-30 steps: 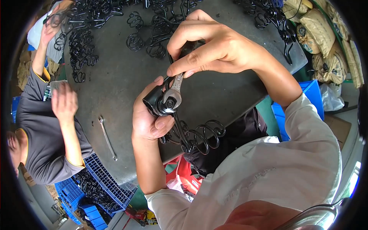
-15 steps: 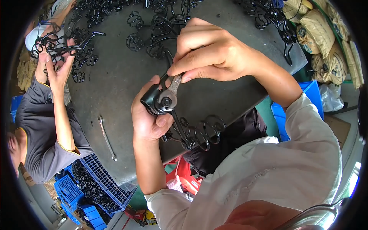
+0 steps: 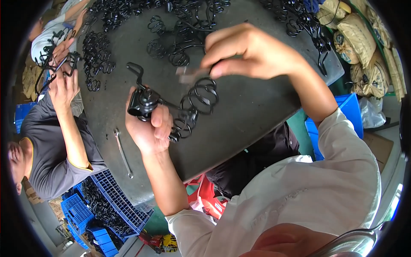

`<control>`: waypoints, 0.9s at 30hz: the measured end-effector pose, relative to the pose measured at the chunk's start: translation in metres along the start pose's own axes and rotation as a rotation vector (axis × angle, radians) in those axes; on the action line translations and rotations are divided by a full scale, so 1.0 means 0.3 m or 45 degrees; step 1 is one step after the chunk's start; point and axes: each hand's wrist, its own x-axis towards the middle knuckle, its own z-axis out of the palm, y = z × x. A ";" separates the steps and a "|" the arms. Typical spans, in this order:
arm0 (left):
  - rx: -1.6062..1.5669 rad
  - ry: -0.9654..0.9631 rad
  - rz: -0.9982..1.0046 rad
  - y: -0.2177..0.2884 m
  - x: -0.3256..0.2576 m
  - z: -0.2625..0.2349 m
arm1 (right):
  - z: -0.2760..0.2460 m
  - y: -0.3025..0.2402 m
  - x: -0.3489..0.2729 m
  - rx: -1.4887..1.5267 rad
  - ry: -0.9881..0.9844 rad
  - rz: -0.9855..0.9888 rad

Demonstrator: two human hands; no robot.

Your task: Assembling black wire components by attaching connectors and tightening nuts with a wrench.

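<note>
Left hand point(image 3: 150, 128): closed around a black metal fitting point(image 3: 143, 103), thumb laid across its front; the fitting is blocky and glossy, with a round knob on top and a bent hook-like arm rising from it.
Wire piece point(image 3: 197, 100): black coiled wire runs right from the fitting, looping into round spirals just beyond the left hand's fingers; thin, hard, dull sheen.
Right hand point(image 3: 248, 53): raised above the table, farther and to the right of the left hand, fingers pinched narrow on a small flat grey metal tool point(image 3: 188, 75), which is blurred, so its shape is unclear.
Table point(image 3: 257, 111): round, dark grey top, matte and scuffed, edge curving near the person.
Wrench point(image 3: 123, 153): slim, silvery, lying flat on the table's near left part, apart from both hands.
Wire heaps point(image 3: 180, 30): many more black spirals piled across the far side of the table.
Co-worker's hand point(image 3: 64, 88): at the left, gripping a tangle of black wire.
Crates point(image 3: 115, 201): blue plastic lattice, below the table on the left, holding black wire parts.
Sacks point(image 3: 364, 34): tan woven bags, far right.
</note>
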 end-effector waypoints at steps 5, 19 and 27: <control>0.618 0.307 0.402 -0.025 0.011 0.059 | -0.181 0.072 -0.047 -0.712 -0.018 0.469; 0.434 0.114 -0.003 -0.061 0.012 0.018 | -0.104 0.121 -0.063 -1.164 0.021 0.819; 0.575 0.231 -0.051 -0.084 0.038 0.011 | 0.193 -0.012 0.007 0.199 -0.016 0.548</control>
